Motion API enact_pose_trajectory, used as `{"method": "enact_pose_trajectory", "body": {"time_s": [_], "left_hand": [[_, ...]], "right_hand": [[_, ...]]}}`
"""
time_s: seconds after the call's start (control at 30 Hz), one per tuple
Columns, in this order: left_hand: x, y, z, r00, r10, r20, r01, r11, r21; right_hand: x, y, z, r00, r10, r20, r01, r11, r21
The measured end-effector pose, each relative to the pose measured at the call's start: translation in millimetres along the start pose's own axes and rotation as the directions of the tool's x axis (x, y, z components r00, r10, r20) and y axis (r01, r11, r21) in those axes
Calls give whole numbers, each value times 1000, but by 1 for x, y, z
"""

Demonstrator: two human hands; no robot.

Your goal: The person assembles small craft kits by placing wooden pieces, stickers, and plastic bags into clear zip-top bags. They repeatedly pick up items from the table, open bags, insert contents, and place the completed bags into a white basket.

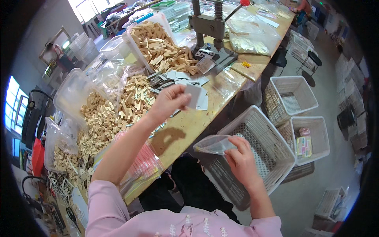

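Note:
Pinched in my left hand (pixel 169 102) is a flat grey square piece (pixel 194 95), raised over the table edge. Below it lie several similar grey and white flat pieces (pixel 181 76) in a loose pile. My right hand (pixel 239 155) grips a clear plastic bag (pixel 212 144) by its edge, out over a large white basket. The bag's mouth faces up and to the left; what is inside, if anything, is hard to make out. A stack of pink-edged clear bags (pixel 143 160) rests on the table under my left forearm.
Heaps of small wooden blocks (pixel 103 114) cover the table's left, with longer blocks in a tipped clear bin (pixel 158 47). A hand press (pixel 209 25) with a red-knobbed lever stands at the back. White baskets (pixel 257 156) sit on the floor to the right, near a black stool (pixel 314 59).

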State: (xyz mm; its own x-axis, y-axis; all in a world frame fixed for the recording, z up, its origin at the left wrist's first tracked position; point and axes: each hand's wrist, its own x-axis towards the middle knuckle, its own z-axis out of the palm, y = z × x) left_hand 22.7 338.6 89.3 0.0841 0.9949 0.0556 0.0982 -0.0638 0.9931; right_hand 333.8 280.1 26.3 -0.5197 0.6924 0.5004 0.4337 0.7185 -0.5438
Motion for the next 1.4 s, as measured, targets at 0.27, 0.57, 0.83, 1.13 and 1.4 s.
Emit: {"method": "enact_pose_trajectory", "body": {"time_s": [0.27,0.57,0.83,1.13,1.4], "left_hand": [[-59,17,75,921,-19,390,-330,498,802],[76,-6,-9,846,447,291,-386,138,912],[172,-56,-58,905,218,365,-339,-150,929],[142,-29,-44,782,615,-100,-417,636,650],[0,13,16,964,175,201,-157,982,-103]], "right_hand": [[20,-16,-3,995,-74,69,73,997,25],[-7,2,0,997,39,61,-36,998,-59],[-19,10,8,985,151,84,-147,988,-51],[-9,10,4,986,138,90,-133,990,-55],[12,-19,-10,993,25,114,-32,998,56]]}}
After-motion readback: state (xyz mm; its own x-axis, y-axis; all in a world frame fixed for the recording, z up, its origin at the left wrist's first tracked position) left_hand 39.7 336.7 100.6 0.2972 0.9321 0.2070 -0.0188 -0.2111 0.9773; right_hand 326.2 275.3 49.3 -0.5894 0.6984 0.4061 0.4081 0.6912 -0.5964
